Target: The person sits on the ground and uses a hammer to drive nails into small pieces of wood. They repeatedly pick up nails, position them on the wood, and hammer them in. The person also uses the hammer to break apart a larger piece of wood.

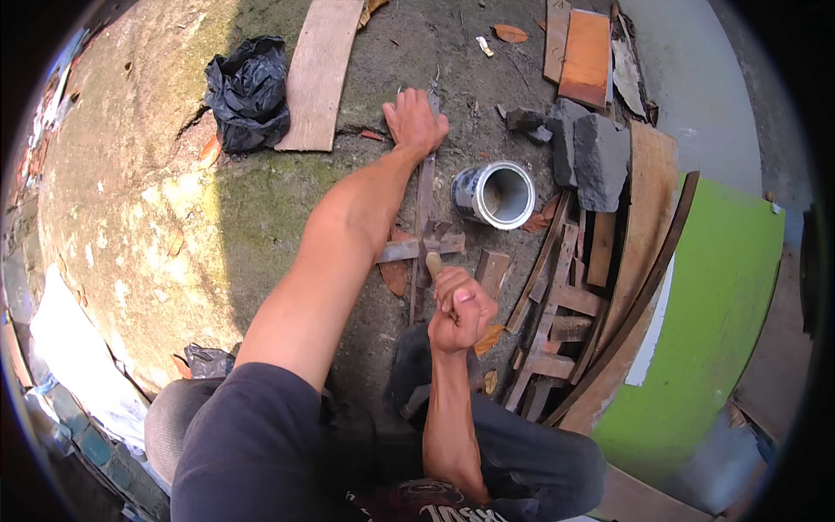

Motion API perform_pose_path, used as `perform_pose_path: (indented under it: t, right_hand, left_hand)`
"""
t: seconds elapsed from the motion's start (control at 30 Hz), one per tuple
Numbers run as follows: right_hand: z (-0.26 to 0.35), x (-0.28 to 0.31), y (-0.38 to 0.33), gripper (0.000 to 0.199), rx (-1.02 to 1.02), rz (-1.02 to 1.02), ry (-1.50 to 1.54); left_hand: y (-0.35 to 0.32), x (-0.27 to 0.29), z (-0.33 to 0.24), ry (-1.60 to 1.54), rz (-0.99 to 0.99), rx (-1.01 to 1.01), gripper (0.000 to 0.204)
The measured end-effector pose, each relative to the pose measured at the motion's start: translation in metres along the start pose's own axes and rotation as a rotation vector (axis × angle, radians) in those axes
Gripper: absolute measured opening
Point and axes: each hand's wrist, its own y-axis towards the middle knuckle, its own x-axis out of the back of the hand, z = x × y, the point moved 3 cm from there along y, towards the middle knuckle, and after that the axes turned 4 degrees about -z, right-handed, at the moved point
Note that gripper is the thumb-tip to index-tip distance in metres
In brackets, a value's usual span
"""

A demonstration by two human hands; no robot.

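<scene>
My left hand [416, 122] is at the far end of a narrow, weathered wooden strip [424, 191] on the ground, its fingers closed over it. Some thin, bent metal bits [435, 84] poke out just beyond those fingers. Nearer to me, my right hand [461, 309] is wrapped round the pale wooden handle of a hammer [434, 264]. The handle points at the strip; the hammer's head is hard to make out against the dark wood there. A short crosspiece [398, 251] lies across the strip at that spot.
An open metal can [494, 195] stands right of the strip. Broken grey blocks [600, 161], scrap wood [557, 313] and a green board [696, 331] fill the right side. A black plastic bag [248, 94] and a plywood piece [320, 74] lie at the far left.
</scene>
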Motion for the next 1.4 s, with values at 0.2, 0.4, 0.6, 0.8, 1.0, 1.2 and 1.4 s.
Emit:
perform_pose_path:
  t: [0.2,0.4,0.6,0.8,1.0,1.2,1.4]
  right_hand:
    - [-0.003,0.041,0.002,0.033,-0.215,-0.199,0.269]
    - [0.037,0.076,0.019,0.034,-0.136,-0.122,0.265]
    - [0.107,0.120,0.030,0.038,-0.036,0.020,0.577]
    - [0.135,0.121,0.040,0.040,0.089,0.085,0.735]
    - [0.125,0.103,0.043,0.041,0.036,0.144,0.768]
    - [0.098,0.078,0.039,0.043,-0.097,0.180,0.605]
    - [0.077,0.086,0.026,0.046,-0.162,0.198,0.652]
  left_hand:
    - [0.019,0.014,-0.010,0.130,0.162,-0.134,0.062]
    - [-0.023,0.062,-0.014,-0.013,0.194,-0.168,0.065]
    - [-0.062,0.110,-0.038,-0.583,0.840,0.269,0.068]
    - [-0.116,0.187,-0.073,-0.900,1.196,0.339,0.069]
    - [-0.118,0.205,-0.051,-1.209,1.236,0.373,0.030]
    - [-0.118,0.189,-0.014,-1.159,1.213,0.391,0.026]
    - [-0.130,0.164,0.003,-0.739,1.191,0.514,0.045]
